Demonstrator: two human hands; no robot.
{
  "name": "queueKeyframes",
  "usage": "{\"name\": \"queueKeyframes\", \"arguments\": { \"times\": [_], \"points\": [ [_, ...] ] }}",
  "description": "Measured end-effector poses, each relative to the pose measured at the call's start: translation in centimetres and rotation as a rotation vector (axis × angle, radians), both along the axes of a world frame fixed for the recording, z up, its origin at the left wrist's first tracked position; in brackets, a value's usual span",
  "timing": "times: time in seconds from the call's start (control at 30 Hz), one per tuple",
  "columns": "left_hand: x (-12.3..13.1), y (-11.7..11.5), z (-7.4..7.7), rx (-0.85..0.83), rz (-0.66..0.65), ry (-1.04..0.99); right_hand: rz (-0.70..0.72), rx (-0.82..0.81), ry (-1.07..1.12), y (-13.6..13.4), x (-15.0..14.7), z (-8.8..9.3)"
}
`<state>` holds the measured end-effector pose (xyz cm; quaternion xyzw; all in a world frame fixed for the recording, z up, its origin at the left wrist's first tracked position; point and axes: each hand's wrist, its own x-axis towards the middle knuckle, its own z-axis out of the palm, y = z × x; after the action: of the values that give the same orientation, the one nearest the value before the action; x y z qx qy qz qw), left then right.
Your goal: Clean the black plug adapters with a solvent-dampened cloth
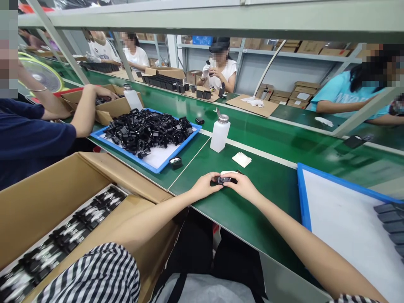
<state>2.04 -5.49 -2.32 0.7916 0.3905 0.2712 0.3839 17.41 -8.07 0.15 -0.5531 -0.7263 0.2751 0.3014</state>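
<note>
Over the green worktable, close to its near edge, I hold a small black plastic part (224, 180) with a grey shiny face. My left hand (206, 185) grips its left end and my right hand (244, 186) its right end, fingers closed on it. A bit of white material shows just behind my fingers; its kind is unclear. Beyond my hands lies a folded white cloth (242, 159). A white dispenser bottle (220, 134) with a metal top stands farther back. One loose black part (175, 162) rests left of my hands.
A blue-rimmed tray (158, 169) heaped with black parts stands left. A second blue-rimmed tray (303, 198) holds dark blocks at right. An open carton (91, 172) of packed parts is at my left side. A co-worker's arm (85, 111) reaches into another box; other people sit across the green conveyor.
</note>
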Motion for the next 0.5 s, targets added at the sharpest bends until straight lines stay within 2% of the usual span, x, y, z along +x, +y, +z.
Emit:
{"name": "queueKeyframes", "arguments": {
  "times": [0.1, 0.33, 0.5],
  "points": [
    [0.0, -0.1, 0.0, 0.002, 0.023, 0.001, -0.001, 0.015, -0.113, 0.1, 0.3, 0.2],
    [0.1, 0.0, 0.7, 0.125, 0.033, 0.1, 0.157, 0.004, -0.348, 0.9, 1.0, 1.2],
    [0.2, 0.1, 1.6, 0.075, 0.064, 0.153, 0.158, -0.012, -0.405, 1.2, 1.0, 1.4]
  ]
}}
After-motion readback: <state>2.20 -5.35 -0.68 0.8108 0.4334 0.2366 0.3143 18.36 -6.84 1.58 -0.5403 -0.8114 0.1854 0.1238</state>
